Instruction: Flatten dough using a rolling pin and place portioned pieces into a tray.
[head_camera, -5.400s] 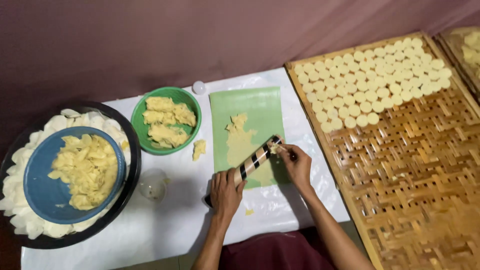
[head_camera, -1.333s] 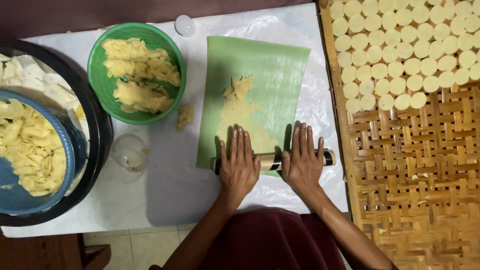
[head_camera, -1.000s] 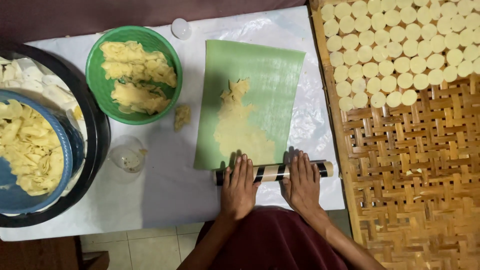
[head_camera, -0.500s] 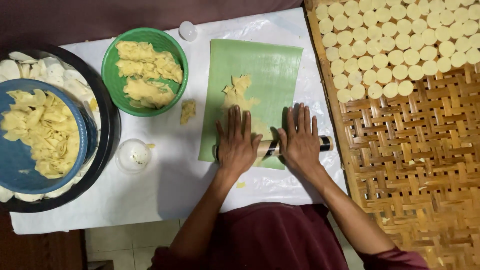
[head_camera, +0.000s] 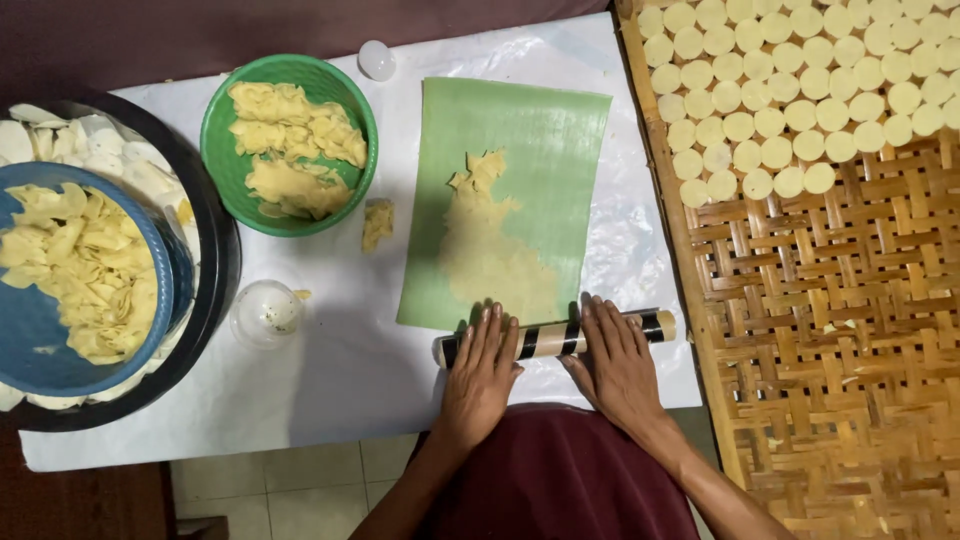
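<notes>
A striped rolling pin (head_camera: 545, 338) lies across the near edge of a green leaf sheet (head_camera: 545, 150) on the white-covered table. My left hand (head_camera: 482, 372) presses flat on its left part and my right hand (head_camera: 614, 355) on its right part, fingers stretched out. A thin layer of yellow dough (head_camera: 490, 250) is spread on the sheet just beyond the pin, ragged at its far end.
A green bowl (head_camera: 216, 110) with yellow dough pieces stands at the far left of the sheet. A blue bowl (head_camera: 25, 355) of chips sits in a black tray (head_camera: 218, 260). A small clear cup (head_camera: 263, 310) stands nearby. A woven bamboo tray (head_camera: 830, 330) at right carries several round dough discs (head_camera: 790, 90).
Both hands have rolled the pin back toward me, from the middle of the dough to the sheet's near edge. The flattened dough now lies uncovered.
</notes>
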